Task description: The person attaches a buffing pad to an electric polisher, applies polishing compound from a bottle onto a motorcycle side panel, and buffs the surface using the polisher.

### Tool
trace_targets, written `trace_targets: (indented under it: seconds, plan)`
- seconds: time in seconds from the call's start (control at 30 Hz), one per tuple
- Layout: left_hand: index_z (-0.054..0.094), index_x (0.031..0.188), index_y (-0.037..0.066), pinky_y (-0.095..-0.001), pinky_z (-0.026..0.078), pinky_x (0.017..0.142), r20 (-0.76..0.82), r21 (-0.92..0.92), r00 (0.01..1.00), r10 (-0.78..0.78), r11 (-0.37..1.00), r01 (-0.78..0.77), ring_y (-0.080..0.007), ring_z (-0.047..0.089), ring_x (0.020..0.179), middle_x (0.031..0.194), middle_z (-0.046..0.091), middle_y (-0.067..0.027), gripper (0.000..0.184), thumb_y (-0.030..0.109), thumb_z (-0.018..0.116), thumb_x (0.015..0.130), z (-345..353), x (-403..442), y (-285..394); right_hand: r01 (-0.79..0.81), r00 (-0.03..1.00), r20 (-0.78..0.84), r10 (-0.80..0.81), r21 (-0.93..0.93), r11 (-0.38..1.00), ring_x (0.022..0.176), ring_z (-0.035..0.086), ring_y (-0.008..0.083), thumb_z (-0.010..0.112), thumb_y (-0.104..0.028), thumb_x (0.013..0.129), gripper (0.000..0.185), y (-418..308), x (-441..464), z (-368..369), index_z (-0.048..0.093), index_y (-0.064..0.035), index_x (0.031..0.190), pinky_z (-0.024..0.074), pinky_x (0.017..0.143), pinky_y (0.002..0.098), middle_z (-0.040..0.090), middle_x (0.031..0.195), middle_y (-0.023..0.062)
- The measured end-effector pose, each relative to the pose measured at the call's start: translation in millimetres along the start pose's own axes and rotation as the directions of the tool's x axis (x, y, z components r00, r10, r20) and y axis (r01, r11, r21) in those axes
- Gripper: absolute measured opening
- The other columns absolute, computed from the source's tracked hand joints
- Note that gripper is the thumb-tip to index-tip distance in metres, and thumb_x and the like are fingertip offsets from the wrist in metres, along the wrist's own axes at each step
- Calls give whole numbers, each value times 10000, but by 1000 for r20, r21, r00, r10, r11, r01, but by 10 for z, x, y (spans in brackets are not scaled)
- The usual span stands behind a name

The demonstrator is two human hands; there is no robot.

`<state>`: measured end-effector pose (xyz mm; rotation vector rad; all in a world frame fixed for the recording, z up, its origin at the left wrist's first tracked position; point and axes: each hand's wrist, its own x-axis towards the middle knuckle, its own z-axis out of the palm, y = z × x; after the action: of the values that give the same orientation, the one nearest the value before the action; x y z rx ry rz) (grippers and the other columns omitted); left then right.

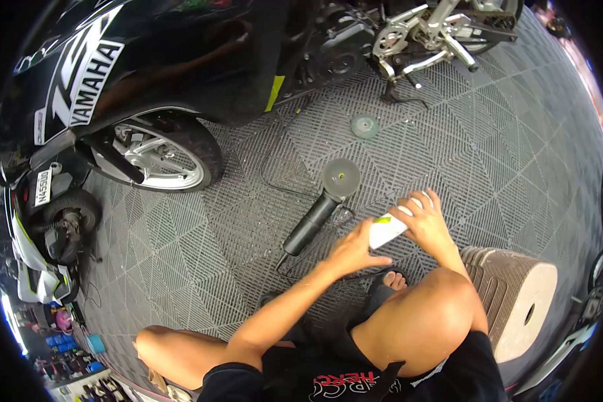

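Grey slatted floor tiles (502, 167) carry a black angle grinder (307, 226) at ten o'clock from a white cylindrical container (386, 232). The right hand (427, 224) grips its upper end; the left hand (352, 253), thumb spread wide, touches its lower end.

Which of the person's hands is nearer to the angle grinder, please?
Left. The left hand is just right of the angle grinder in the view; the right hand is farther right, on the white container.
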<state>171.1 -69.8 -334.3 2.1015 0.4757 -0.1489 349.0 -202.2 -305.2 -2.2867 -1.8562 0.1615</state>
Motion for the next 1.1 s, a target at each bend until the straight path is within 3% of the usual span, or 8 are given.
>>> trace_targets:
  seconds: [0.1, 0.13, 0.2, 0.27, 0.43, 0.63, 0.77, 1.1]
  plan:
    - [387, 1316, 8, -431, 479, 893, 43, -328, 997, -67, 941, 78, -369, 574, 1120, 1222, 542, -273, 748, 357, 753, 764, 46, 175, 85, -191, 912, -369, 180, 8, 982, 1309, 399, 327, 752, -62, 591, 684, -2, -97, -329, 572, -175, 1242, 290, 1082, 533, 464, 1365, 134]
    - [393, 1311, 15, -426, 483, 885, -45, -376, 999, 9, 926, -25, -359, 584, 1109, 1209, 552, -267, 717, 330, 746, 773, 27, 170, 153, -18, 666, -574, 476, 626, 780, 1362, 334, 326, 750, -67, 621, 888, -12, -106, -245, 363, -117, 1418, 312, 1083, 505, 345, 1458, 192]
    - [399, 1305, 20, -426, 489, 873, -123, -399, 984, 127, 902, -166, -351, 601, 1084, 1189, 566, -257, 686, 294, 740, 776, 19, 147, 339, 223, 587, -260, 767, 962, 155, 1366, 323, 292, 763, -118, 679, 996, 39, -276, -111, 172, -54, 1478, 337, 1084, 465, 344, 1457, 182]
    - [401, 1300, 18, -434, 490, 868, -100, -345, 969, 227, 905, -248, -356, 614, 1055, 1175, 574, -250, 684, 276, 744, 767, -61, 178, 548, 246, 759, -120, 640, 963, -111, 1224, 499, 328, 777, -260, 719, 902, -207, -155, -48, 266, -18, 1422, 461, 975, 431, 526, 1272, 166]
    - [351, 1365, -4, -428, 406, 1006, -265, -255, 910, 318, 887, -385, -373, 493, 1207, 1287, 491, -228, 838, 344, 780, 734, -381, 115, 643, 340, 743, -427, 515, 904, 260, 859, 616, 272, 750, -279, 712, 687, -136, 205, -923, 395, -11, 1236, 525, 793, 430, 576, 970, 150]
    - [451, 1284, -11, -411, 401, 1002, -613, -227, 789, -46, 967, -120, -325, 498, 1173, 1247, 488, -184, 652, 302, 742, 790, -610, -65, -506, 269, 469, -856, 216, 371, 889, 1073, 542, 305, 603, -333, 874, 502, 275, -129, -1566, 435, -1, 1211, 478, 919, 426, 544, 1126, 172]
    - [438, 1282, -18, -448, 415, 975, -625, -75, 773, -109, 994, 79, -378, 495, 1170, 1255, 483, -213, 682, 358, 725, 791, -347, -212, -972, -17, 817, -422, 392, 663, 748, 1103, 509, 296, 673, -223, 817, 551, 659, 600, 333, 418, 11, 1246, 427, 951, 416, 515, 1168, 184]
    - [456, 1319, 55, -451, 415, 898, -533, 197, 840, -107, 949, 246, -343, 538, 1064, 1173, 557, -155, 682, 331, 734, 761, -200, -48, -1247, 402, 783, -374, 497, 914, 55, 1016, 605, 289, 746, -135, 738, 489, -310, 1181, -93, 518, 33, 1136, 500, 885, 395, 604, 1079, 182]
